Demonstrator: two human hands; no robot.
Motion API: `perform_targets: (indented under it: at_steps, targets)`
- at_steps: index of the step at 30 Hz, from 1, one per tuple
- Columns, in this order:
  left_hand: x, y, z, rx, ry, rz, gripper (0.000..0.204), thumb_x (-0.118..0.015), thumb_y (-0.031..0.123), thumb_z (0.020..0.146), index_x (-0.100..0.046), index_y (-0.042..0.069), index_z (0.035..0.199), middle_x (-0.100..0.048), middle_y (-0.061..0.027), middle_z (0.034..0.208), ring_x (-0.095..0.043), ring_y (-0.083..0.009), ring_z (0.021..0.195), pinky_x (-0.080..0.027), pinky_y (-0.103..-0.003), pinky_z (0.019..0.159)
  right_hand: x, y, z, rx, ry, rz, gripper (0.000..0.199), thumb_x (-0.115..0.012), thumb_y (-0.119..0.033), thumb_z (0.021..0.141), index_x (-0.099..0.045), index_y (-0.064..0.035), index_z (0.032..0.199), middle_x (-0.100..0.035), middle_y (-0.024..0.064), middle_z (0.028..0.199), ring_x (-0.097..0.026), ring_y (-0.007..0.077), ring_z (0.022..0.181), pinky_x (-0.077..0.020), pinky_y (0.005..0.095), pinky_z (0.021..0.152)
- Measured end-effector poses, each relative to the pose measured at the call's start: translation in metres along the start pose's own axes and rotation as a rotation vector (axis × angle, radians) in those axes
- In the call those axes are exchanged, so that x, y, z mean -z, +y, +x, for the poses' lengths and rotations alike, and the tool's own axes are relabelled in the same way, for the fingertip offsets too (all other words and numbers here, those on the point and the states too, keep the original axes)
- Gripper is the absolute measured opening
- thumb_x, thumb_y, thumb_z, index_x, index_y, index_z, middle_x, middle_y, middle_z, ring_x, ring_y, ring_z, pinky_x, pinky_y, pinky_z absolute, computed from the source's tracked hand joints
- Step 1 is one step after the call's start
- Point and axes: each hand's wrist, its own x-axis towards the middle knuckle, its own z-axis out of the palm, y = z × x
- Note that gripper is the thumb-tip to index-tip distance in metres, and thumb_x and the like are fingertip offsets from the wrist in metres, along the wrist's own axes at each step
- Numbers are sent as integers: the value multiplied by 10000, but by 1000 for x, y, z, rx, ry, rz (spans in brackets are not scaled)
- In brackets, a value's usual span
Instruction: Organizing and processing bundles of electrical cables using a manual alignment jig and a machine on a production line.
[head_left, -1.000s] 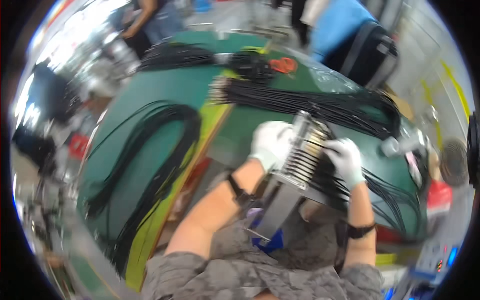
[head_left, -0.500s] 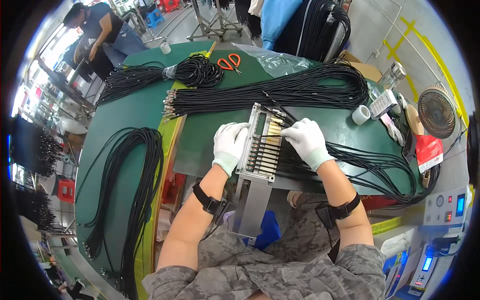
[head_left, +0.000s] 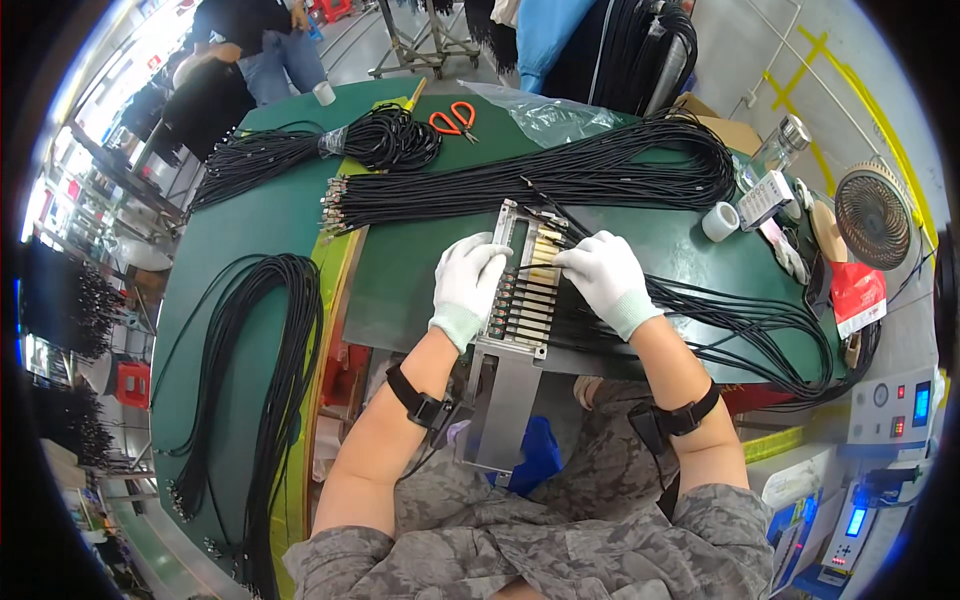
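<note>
The left hand (head_left: 468, 285), in a white knit glove, lies flat with fingers loosely curled on the left edge of a long grey metal fixture plate (head_left: 512, 330), steadying it rather than closing round anything. The right hand (head_left: 605, 278), gloved the same, rests at the plate's right edge with its fingertips pinched together on a thin black cable (head_left: 700, 305), at the row of brass-coloured slots near the plate's top; whether the cable end is seated in a slot is hard to tell at this size. More black cables fan away from the plate to the right and loop back along the table edge.

The plate lies at the near edge of a green-topped work table (head_left: 260, 230). Beyond it stretches a long bundle of black cables with metal tips (head_left: 520, 180), and a tied coil of black cables (head_left: 330, 145) lies farther left, near orange-handled scissors (head_left: 453, 116). A loose hank of black cables (head_left: 270, 330) drapes the table's left side. A white tape roll (head_left: 720, 221) and a small round fan (head_left: 873, 215) are at the right. Another person stands beyond the table's far left corner.

Since half a second ago, the hands have kept their places on the plate; the view has merely tilted slightly.
</note>
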Motion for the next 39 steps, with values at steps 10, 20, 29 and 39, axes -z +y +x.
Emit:
perform_targets:
  at_steps: [10, 20, 29, 39]
  targets:
    - [-3, 17, -8, -225, -216, 355, 310, -641, 396, 805, -693, 318, 1101, -437, -181, 1382, -345, -423, 1285, -290, -508, 1065, 4, 7, 1, -90, 48, 1, 143, -689, -205, 746, -693, -155, 880, -615, 28, 835, -557, 254, 848, -446, 369, 768]
    - [-2, 16, -5, -161, -137, 107, 266, -651, 343, 812, -706, 166, 1003, -544, -163, 1270, -444, -370, 1211, -338, -455, 1030, 3, 24, 3, -208, 3, -13, 144, -716, -260, 729, -690, -130, 786, -604, 48, 819, -550, 273, 852, -451, 372, 757]
    - [1, 12, 3, -205, 12, -95, 176, -662, 230, 811, -651, 55, 807, -648, -123, 1077, -518, -322, 1118, -395, -421, 951, 1, -14, 9, -78, 14, 409, 162, -708, -254, 740, -682, -125, 835, -626, 69, 764, -567, 285, 773, -466, 391, 724]
    - [4, -8, 6, 48, 152, -85, 208, -646, 226, 841, -651, 35, 760, -672, -111, 955, -575, -303, 997, -431, -388, 898, 0, 2, 5, -164, -7, 267, 138, -686, -225, 768, -686, -107, 840, -633, 83, 753, -578, 294, 766, -464, 384, 708]
